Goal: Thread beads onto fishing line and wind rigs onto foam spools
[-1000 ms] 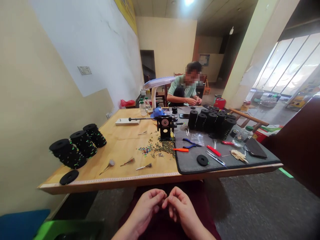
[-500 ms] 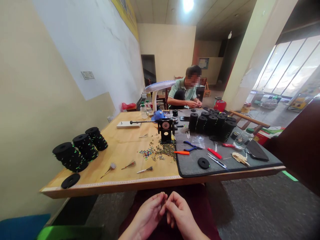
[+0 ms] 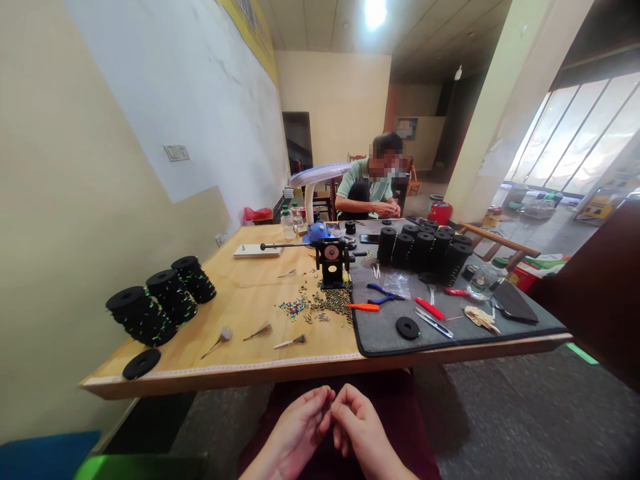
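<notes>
My left hand (image 3: 306,420) and my right hand (image 3: 359,419) meet over my lap, just in front of the table (image 3: 220,371). The thumb and fingers of each are pinched together, fingertips nearly touching the other hand's. Whatever lies between them, if anything, is too small to make out. Closest on the table are three small brushes, one of them a pale-handled brush (image 3: 290,341). Beyond these lie a pile of small brass-coloured pieces (image 3: 333,303) and a scatter of coloured beads (image 3: 294,308). A black hand-cranked winder with a dial (image 3: 332,257) stands behind the pile.
Black foam spools (image 3: 131,317) stand at left, more spools (image 3: 425,247) at back right. On the grey mat (image 3: 375,343) lie blue-handled pliers (image 3: 383,293), scissors-like snips (image 3: 433,323) and a foam disc (image 3: 408,327). A lamp (image 3: 316,193) stands behind; a person (image 3: 370,187) sits across.
The view has tilted very slightly, so the scene sits a little lower. My hands hold the same pinched pose.
</notes>
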Tool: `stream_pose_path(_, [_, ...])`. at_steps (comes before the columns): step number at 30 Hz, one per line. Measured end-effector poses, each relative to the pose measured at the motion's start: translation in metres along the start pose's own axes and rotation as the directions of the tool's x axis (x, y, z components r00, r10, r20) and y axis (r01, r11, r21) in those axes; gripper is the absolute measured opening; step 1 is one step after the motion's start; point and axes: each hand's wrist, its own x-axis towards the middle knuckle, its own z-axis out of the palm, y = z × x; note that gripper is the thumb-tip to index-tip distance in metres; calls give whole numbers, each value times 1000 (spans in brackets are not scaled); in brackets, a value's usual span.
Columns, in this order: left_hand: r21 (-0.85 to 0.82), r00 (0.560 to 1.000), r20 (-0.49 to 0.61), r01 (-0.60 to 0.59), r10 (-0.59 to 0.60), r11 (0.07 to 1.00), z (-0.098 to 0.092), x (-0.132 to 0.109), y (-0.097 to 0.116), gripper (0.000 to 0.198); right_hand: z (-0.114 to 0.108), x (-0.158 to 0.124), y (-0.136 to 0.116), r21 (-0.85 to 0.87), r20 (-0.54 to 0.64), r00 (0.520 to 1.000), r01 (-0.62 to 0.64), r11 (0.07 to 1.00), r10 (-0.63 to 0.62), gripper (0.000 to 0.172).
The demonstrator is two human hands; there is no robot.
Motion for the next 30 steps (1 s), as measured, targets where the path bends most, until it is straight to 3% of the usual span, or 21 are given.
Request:
stream_pose_path(16, [-9,997,-75,-2,1,1000,7,-4,4,10,-3,0,4,22,12,1000,18,1000,-18,26])
stream_pose_path(25, [54,998,44,-36,34,998,6,-4,2,25,-2,0,1,16,6,1000,19,1000,-19,27])
stream_pose_path(30, [218,983,113,-164,142,962,9,-6,2,27,-4,3,2,9,-5,1000,14,1000,-14,35])
